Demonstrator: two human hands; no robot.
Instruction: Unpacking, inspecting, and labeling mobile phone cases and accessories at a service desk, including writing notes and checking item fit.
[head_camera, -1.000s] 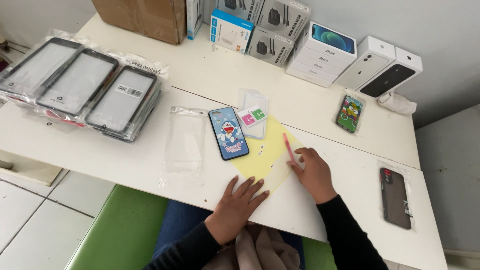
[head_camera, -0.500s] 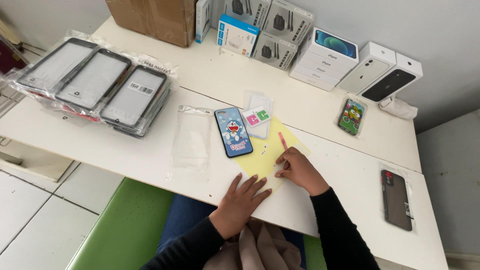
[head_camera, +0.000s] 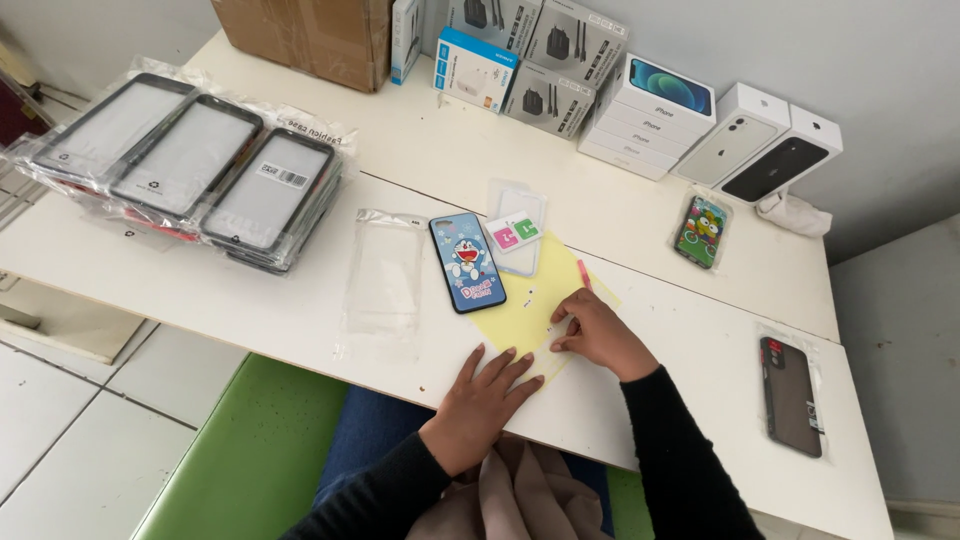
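Note:
My left hand (head_camera: 481, 400) lies flat, fingers spread, on the near edge of a yellow sheet (head_camera: 525, 310) on the white table (head_camera: 690, 330). My right hand (head_camera: 597, 332) rests on the same sheet with its fingers curled, pinching at something small that I cannot make out. A thin pink strip (head_camera: 584, 275) shows just beyond it. A blue phone case with a cartoon print (head_camera: 467, 262) lies left of the sheet. A small pink and green packet (head_camera: 513, 233) sits on a clear sleeve beside it.
An empty clear plastic bag (head_camera: 383, 275) lies left of the blue case. Bagged black-rimmed cases (head_camera: 190, 160) are stacked at the far left. Phone and charger boxes (head_camera: 650, 110) line the back. A colourful bagged case (head_camera: 702, 230) and a dark bagged case (head_camera: 791, 395) lie at the right.
My right hand has drawn back toward me across the yellow sheet and curled its fingers. My left hand stayed flat on the sheet's near edge.

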